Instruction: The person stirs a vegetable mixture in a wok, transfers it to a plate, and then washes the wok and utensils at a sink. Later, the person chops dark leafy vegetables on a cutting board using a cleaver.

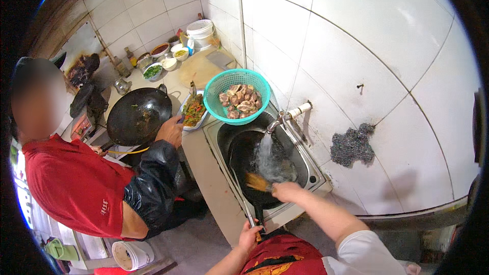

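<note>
A black wok (244,149) sits in the steel sink (314,190) in front of me. Water runs into it from the tap (273,125). My right hand (286,191) grips a bristle brush (257,181) by its handle end, with the tan bristles over the wok's near side. Below the sink's near rim, my left hand (250,235) is closed around a long metal utensil handle (247,211) with a wooden end. The wok's dark handle (259,214) lies right beside it; whether my fingers also hold that handle, I cannot tell. The utensil's head is hidden.
A turquoise colander (211,104) of meat chunks rests at the sink's far edge. To my left a co-worker (76,187) holds another wok (139,116) beside a plate of cooked food (195,112). Seasoning bowls (153,71) and a cleaver (221,60) on a chopping board (193,67) are behind.
</note>
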Motion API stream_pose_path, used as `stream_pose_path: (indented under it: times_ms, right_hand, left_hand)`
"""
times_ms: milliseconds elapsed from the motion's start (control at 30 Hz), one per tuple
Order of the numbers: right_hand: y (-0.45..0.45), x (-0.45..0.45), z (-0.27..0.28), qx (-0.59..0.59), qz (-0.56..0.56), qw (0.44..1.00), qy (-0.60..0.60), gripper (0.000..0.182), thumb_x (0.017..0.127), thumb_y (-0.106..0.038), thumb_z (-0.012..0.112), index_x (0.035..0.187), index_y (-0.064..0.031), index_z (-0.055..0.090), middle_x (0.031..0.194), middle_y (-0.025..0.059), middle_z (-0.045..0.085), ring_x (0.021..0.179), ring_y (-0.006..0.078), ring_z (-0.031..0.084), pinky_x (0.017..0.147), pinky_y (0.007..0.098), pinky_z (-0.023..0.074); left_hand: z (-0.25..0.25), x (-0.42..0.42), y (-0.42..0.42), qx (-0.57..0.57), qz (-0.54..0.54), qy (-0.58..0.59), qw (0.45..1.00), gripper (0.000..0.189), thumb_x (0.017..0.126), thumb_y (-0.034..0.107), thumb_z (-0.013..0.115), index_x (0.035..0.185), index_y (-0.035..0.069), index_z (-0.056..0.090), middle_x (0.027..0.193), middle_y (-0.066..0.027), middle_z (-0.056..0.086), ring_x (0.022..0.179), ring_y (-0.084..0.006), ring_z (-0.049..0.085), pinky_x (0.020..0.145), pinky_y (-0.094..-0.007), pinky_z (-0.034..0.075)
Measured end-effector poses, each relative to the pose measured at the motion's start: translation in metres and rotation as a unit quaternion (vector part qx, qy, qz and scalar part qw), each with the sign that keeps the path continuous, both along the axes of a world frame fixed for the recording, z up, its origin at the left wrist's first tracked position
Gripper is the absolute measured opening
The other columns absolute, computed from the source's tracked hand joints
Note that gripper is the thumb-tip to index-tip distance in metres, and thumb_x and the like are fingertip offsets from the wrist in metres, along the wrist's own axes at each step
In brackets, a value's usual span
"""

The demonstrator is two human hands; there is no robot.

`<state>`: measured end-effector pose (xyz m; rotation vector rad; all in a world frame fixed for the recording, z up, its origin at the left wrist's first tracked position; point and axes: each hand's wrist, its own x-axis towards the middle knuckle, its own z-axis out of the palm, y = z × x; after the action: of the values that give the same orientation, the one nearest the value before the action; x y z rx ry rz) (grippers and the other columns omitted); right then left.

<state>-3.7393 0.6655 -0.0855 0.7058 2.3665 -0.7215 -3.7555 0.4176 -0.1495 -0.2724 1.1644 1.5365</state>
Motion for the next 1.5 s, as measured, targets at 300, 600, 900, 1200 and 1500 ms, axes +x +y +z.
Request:
stream_pose_path:
  times_ms: [300, 600, 900, 1200, 1500]
  right_hand:
    - [0.050, 0.031, -0.040, 0.072, -0.034, 0.987, -0.140, 0.023, 0.083, -0.018, 0.057, 0.089, 0.0014, 0.066, 0.090, 0.0161, 0.068, 0.083, 0.0312, 0.066, 0.070, 0.0422, 0.0517]
    - [-0.002, 0.017, -0.018, 0.059, 0.126, 0.963, -0.229, 0.035, 0.085, -0.020, 0.053, 0.116, -0.0066, 0.061, 0.111, 0.0150, 0.064, 0.093, 0.0286, 0.065, 0.070, 0.0379, 0.0515]
    - [0.046, 0.042, 0.064, 0.280, 0.108, 0.949, -0.097, 0.020, 0.079, -0.015, 0.055, 0.088, -0.0112, 0.072, 0.093, 0.0068, 0.070, 0.087, 0.0228, 0.067, 0.072, 0.0368, 0.0524]
    - [0.082, 0.020, 0.250, 0.576, 0.210, 0.790, -0.018, 0.015, 0.075, -0.022, 0.061, 0.082, -0.0141, 0.072, 0.083, 0.0016, 0.067, 0.096, 0.0220, 0.051, 0.081, 0.0381, 0.0379]
    - [0.141, 0.009, 0.265, 0.591, 0.230, 0.773, 0.023, 0.009, 0.072, -0.018, 0.062, 0.071, -0.0157, 0.071, 0.076, -0.0014, 0.066, 0.094, 0.0199, 0.052, 0.083, 0.0355, 0.0371]
  left_hand:
    - [0.010, -0.014, 0.005, -0.009, -0.010, -0.070, 0.997, 0.030, 0.078, -0.002, 0.058, 0.103, 0.011, 0.049, 0.084, -0.0087, 0.061, 0.068, -0.0209, 0.059, 0.057, -0.0327, 0.049]
    - [0.001, -0.019, 0.018, 0.048, 0.015, -0.097, 0.994, 0.022, 0.082, -0.001, 0.055, 0.098, 0.012, 0.047, 0.082, -0.0091, 0.059, 0.071, -0.0240, 0.061, 0.057, -0.0374, 0.050]
    - [-0.022, -0.036, 0.018, 0.086, -0.012, -0.112, 0.990, 0.020, 0.081, 0.009, 0.061, 0.096, 0.014, 0.050, 0.084, -0.0074, 0.059, 0.071, -0.0232, 0.059, 0.059, -0.0412, 0.051]
    - [-0.010, -0.062, 0.047, 0.080, -0.061, -0.037, 0.994, 0.023, 0.081, 0.008, 0.063, 0.095, 0.010, 0.045, 0.077, -0.0070, 0.056, 0.066, -0.0221, 0.058, 0.051, -0.0375, 0.050]
    - [0.005, -0.056, 0.044, 0.025, -0.081, -0.007, 0.996, 0.020, 0.082, 0.004, 0.060, 0.100, 0.006, 0.051, 0.082, -0.0080, 0.058, 0.071, -0.0224, 0.059, 0.062, -0.0373, 0.053]
